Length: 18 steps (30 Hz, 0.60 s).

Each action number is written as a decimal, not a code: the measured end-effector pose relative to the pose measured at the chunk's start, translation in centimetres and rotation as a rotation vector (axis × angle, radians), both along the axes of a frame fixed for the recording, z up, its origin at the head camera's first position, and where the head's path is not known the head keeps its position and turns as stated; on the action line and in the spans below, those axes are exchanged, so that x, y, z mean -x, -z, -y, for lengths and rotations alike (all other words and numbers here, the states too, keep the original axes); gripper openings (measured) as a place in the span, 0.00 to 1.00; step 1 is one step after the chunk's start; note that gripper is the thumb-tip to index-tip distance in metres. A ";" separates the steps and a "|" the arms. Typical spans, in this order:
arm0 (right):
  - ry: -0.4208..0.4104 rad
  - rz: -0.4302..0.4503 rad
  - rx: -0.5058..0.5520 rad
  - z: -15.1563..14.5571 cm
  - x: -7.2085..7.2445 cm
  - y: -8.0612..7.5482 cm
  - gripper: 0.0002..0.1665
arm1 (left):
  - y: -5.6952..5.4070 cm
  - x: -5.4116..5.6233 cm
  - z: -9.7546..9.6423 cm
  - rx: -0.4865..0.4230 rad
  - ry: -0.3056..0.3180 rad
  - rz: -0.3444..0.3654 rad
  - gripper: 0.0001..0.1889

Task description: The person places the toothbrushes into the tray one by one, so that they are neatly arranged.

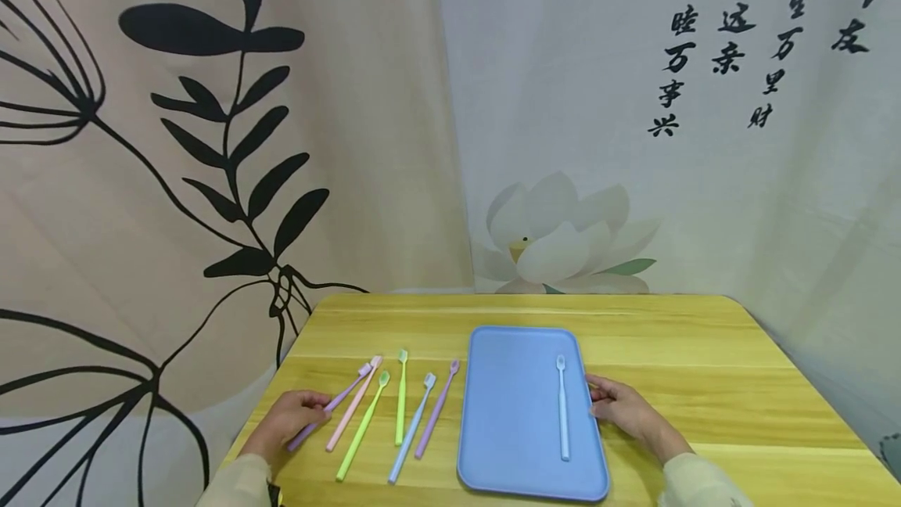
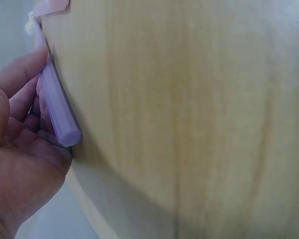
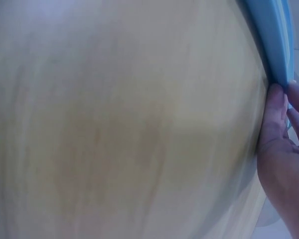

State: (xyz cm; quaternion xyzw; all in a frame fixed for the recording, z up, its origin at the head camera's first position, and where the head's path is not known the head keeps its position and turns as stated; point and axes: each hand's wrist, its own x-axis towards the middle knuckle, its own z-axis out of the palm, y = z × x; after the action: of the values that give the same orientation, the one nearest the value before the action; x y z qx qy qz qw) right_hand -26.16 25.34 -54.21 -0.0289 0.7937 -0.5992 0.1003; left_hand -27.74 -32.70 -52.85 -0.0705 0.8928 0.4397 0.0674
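At the left of the table, my left hand (image 1: 294, 417) pinches a purple toothbrush (image 2: 60, 107) by its handle. In the head view this brush slants away from me, its head close to that of a pink toothbrush (image 1: 354, 404). On the other side, my right hand (image 1: 626, 409) holds the right rim of a blue tray (image 1: 514, 413) between thumb and fingers. In the right wrist view the fingertips meet the tray's edge (image 3: 271, 40). A light blue toothbrush (image 1: 563, 417) lies lengthwise in the tray's right half, bristle end away from me.
Between left hand and tray lie a long green toothbrush (image 1: 360, 430), a shorter-looking green toothbrush (image 1: 401, 405), a blue toothbrush (image 1: 411, 436) and another purple toothbrush (image 1: 435, 417). The wooden table (image 1: 676, 327) ends at a printed curtain (image 1: 394, 139).
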 end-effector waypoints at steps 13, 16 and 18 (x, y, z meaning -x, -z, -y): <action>0.019 0.022 -0.045 -0.1 0.1 -0.1 0.37 | 0.2 0.4 0.0 -0.010 -0.007 0.018 0.13; 0.014 0.030 -0.042 -0.1 0.2 -0.2 0.38 | 0.2 0.5 0.1 0.000 -0.011 0.022 0.12; 0.020 0.027 -0.042 -0.1 0.3 -0.4 0.38 | 0.2 0.7 0.2 0.021 -0.008 0.007 0.12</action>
State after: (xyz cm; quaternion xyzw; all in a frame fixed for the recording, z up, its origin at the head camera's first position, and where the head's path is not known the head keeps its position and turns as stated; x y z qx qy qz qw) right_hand -26.50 25.39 -53.81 -0.0107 0.8049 -0.5838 0.1058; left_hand -28.44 -32.87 -53.01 -0.0763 0.8969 0.4303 0.0679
